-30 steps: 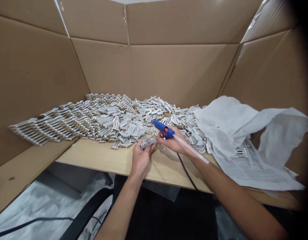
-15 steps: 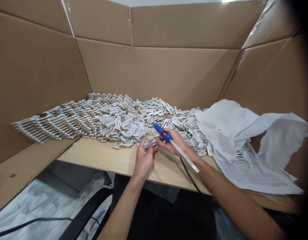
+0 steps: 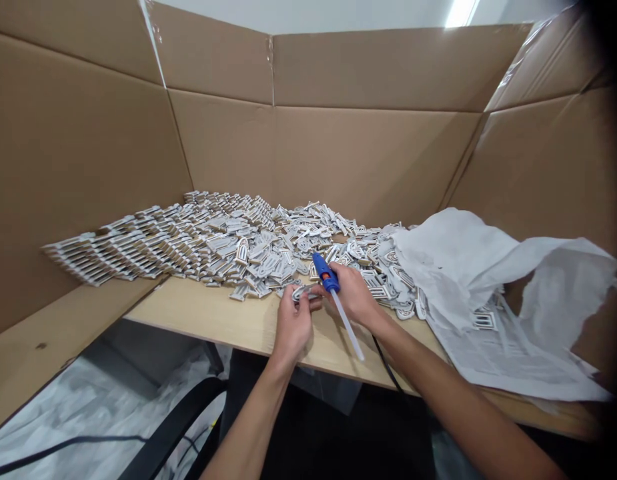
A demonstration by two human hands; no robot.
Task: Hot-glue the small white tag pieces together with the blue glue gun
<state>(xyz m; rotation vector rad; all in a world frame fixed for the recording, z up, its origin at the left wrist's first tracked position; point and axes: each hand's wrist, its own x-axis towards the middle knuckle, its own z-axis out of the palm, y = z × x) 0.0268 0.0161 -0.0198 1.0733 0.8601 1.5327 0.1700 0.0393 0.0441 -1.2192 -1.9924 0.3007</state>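
Cardboard walls (image 3: pixel 368 167) rise behind the plywood tabletop (image 3: pixel 228 323), where a heap of arch-shaped pieces (image 3: pixel 228 243) lies. My left hand (image 3: pixel 292 327) pinches 1 white piece (image 3: pixel 304 293), fingers pressed together, just before that heap. My right hand (image 3: pixel 355 297) curls around a blue glue gun (image 3: pixel 327 272). Bringing piece and gun together looks like the step in hand; a steady pinch seems called for.

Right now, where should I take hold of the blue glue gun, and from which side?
Take the glue gun by its blue body beside the orange part, coming from above on the near side. The right hand covers the lower body, the nozzle points away at the pile of pieces, and the thin clear glue stick sticks out toward the person, so neither end suits.
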